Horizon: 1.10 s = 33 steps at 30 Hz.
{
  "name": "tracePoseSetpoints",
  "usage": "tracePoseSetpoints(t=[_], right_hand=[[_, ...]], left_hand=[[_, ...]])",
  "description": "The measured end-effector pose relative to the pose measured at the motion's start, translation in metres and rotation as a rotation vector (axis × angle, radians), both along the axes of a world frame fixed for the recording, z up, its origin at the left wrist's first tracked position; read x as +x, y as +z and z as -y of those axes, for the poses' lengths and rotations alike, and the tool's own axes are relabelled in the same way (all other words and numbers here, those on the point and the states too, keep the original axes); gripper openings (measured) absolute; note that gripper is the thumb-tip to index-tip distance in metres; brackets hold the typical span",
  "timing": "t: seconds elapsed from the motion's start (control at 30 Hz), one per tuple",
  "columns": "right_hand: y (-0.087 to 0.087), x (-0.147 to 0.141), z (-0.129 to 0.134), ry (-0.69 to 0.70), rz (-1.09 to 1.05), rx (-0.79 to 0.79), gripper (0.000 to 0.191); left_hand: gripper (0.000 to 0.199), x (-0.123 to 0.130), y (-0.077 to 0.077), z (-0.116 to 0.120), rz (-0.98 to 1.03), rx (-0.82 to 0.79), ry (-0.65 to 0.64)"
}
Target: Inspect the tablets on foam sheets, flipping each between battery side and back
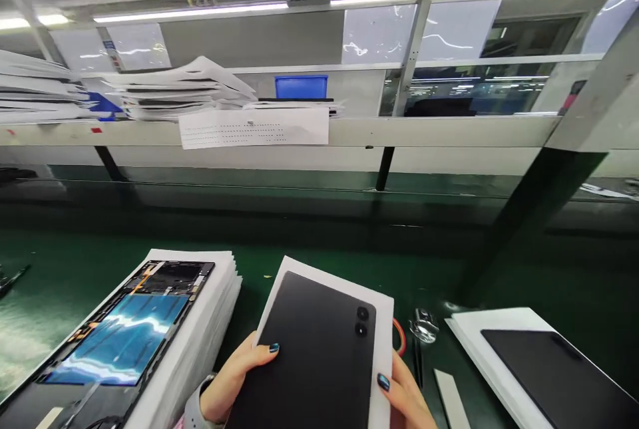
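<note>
Left hand (232, 376) and right hand (407, 399): fingers curled, gripping opposite long edges of a dark tablet (309, 356) with twin camera lenses, which lies between them on a white backing sheet (384, 349). Painted fingertips (273, 348) rest at the edges. Beside: opened tablet (114, 339) on white stack (200, 329), left; second dark tablet (554, 376) on second white sheet (499, 329), right; green bench mat (309, 283).

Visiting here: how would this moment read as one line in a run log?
Left hand: holds white-backed dark tablet | Right hand: holds same tablet | Nearby: opened tablet, second dark tablet
</note>
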State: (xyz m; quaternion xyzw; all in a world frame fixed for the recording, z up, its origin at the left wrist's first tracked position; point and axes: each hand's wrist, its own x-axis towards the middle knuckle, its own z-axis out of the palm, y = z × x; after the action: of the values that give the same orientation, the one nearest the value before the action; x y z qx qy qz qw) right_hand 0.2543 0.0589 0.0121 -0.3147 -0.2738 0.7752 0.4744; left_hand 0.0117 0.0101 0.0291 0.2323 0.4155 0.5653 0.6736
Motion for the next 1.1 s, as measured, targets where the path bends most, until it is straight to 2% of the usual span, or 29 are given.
tracePoseSetpoints(t=[0.1, 0.2, 0.33, 0.47, 0.73, 0.97, 1.03, 1.1], right_hand=[[0.000, -0.002, -0.003, -0.070, 0.011, -0.005, 0.038], [-0.010, 0.001, -0.008, -0.098, 0.053, 0.037, 0.036], [-0.023, 0.009, -0.012, -0.039, 0.078, 0.065, 0.036], [-0.027, 0.012, -0.012, 0.012, 0.076, 0.071, 0.031], [-0.024, 0.010, -0.010, -0.055, 0.136, 0.038, 0.037], [-0.012, -0.002, -0.015, -0.165, 0.251, -0.097, 0.032], [-0.011, -0.005, -0.018, -0.181, 0.264, -0.079, 0.033], [-0.011, -0.008, -0.021, -0.230, 0.353, 0.045, 0.032]], left_hand=[[0.042, -0.004, -0.008, -0.001, 0.009, -0.056, -0.071], [0.042, -0.007, -0.012, 0.000, 0.002, -0.094, -0.109], [0.043, -0.010, -0.014, -0.003, -0.011, -0.120, -0.148], [0.049, -0.011, -0.018, -0.007, 0.006, -0.099, -0.230], [0.047, -0.011, -0.014, -0.006, 0.020, -0.078, -0.278], [0.042, -0.012, -0.013, -0.007, 0.000, -0.084, -0.287], [0.040, -0.012, -0.015, -0.008, 0.003, -0.083, -0.276], [0.038, -0.012, -0.017, -0.009, 0.012, -0.103, -0.230]])
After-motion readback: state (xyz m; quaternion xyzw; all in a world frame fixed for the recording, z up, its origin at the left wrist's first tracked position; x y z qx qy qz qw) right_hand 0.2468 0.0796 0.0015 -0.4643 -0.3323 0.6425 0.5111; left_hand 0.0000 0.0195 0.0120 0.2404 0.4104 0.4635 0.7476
